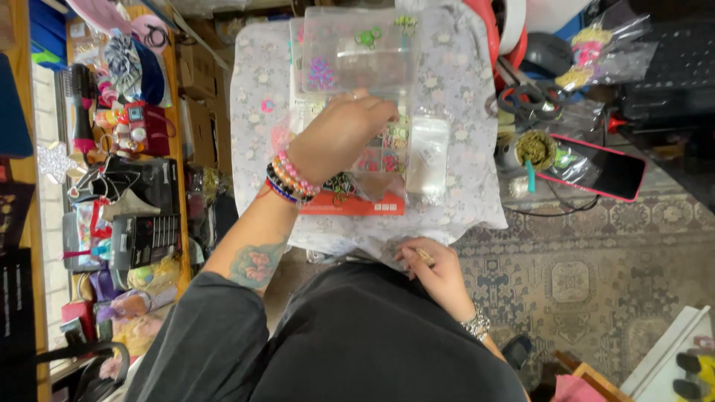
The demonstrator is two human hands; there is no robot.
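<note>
Bead box [357, 52] on cloth [462, 89]

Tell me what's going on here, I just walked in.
A person sits at a small table draped in a floral cloth. Their left hand, wrist stacked with beaded bracelets, reaches into a clear compartmented bead box whose lid stands open. The right hand rests near the lap, pinching something small; I can't tell what. Scissors and a phone in a pink case lie to the side.
</note>
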